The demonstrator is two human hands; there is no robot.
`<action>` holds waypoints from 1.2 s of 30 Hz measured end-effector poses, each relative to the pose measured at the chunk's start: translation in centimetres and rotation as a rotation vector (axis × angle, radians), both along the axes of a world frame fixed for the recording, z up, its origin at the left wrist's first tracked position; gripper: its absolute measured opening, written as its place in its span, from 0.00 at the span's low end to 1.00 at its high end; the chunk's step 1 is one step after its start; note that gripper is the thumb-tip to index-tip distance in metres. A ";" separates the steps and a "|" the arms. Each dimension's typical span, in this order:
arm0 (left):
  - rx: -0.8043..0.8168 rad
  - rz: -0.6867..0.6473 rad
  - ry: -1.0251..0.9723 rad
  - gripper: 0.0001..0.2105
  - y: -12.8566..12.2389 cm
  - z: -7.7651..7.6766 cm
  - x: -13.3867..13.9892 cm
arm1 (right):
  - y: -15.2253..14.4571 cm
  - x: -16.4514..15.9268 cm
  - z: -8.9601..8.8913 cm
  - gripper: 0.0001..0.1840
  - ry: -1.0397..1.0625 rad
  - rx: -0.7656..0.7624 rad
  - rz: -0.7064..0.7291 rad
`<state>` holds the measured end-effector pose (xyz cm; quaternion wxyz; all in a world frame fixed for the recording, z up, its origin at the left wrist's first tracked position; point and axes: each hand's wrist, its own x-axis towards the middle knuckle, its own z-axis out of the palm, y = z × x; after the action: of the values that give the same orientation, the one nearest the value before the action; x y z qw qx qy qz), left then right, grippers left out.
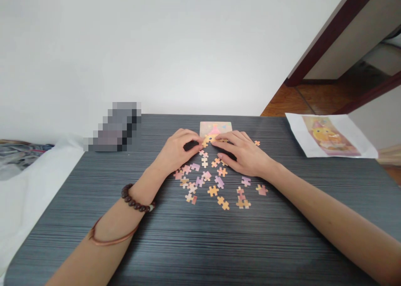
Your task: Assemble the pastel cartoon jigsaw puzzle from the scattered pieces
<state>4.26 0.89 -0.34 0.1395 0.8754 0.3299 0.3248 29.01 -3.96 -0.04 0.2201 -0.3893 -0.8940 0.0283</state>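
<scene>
Top of the puzzle joined, many pieces loose

The dark table carries everything in hand. At its far right lies the sheet, printed with a yellow figure in a pink pointed hat, apparently the same design as the puzzle.

The right hand has its fingers parted, with the index fingertip at the puzzle's lower edge and the thumb low over the pieces; it grips nothing that shows. The left hand brings thumb and index finger together beside a small yellow piece at the puzzle's lower left; whether they pinch it or only touch it, I cannot tell.

The puzzle sits at the table's far edge, between the hands. Its top looks done: pale background, pink hat and the start of the yellow face. The right hand hides part of its lower edge.

The loose pieces, orange, pink and purple, lie mostly nearer the wearer, with one beyond the right hand. By their number, I judge that much of the lower picture is left.
</scene>
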 end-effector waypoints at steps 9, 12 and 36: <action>0.076 -0.026 0.062 0.07 0.1 -0.1 -0.1 | 0.1 0.0 0.0 0.19 -0.006 0.008 -0.001; 0.133 -0.041 0.088 0.07 -0.2 0.1 -0.1 | 0.1 0.1 0.0 0.19 -0.012 0.003 -0.001; -0.082 -0.004 0.037 0.08 0.2 0.1 -0.5 | 0.4 1.1 0.4 0.12 0.130 0.160 -0.033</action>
<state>3.73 1.06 -0.24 0.1698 0.8755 0.3437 0.2942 30.11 -3.54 0.33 0.3085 -0.3823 -0.8708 -0.0218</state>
